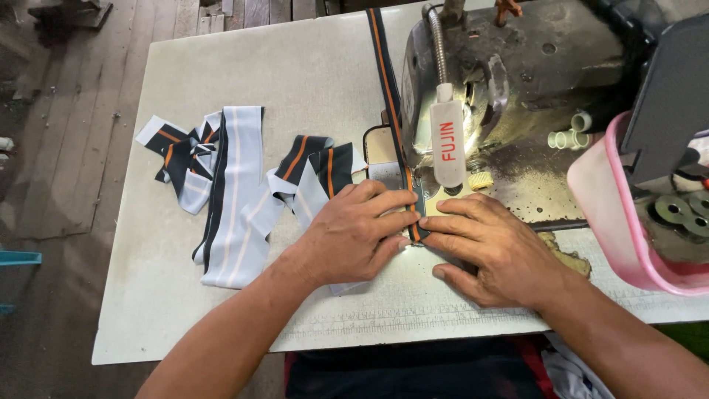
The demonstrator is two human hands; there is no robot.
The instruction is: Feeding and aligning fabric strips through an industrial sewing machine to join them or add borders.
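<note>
Both bare forearms reach in from the lower edge, converging toward the middle. The left hand [353, 235] lies palm down, fingers stretched rightward and close together. The right hand [487, 251] lies palm down too, fingers pointing left, slightly spread. The fingertips of the two hands nearly meet, wrists low and flat

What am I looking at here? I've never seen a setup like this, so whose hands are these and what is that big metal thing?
The single picture comes from a camera worn on a person's head, looking down at their own hands. The big metal thing is a sewing machine on a pale table. The left hand and right hand lie flat, fingertips pressing a dark strip with an orange stripe that runs under the machine's needle area. Nothing is gripped. Left of the hands lies a heap of striped fabric bands; at the right edge stands a pink tub holding metal bobbins.
</note>
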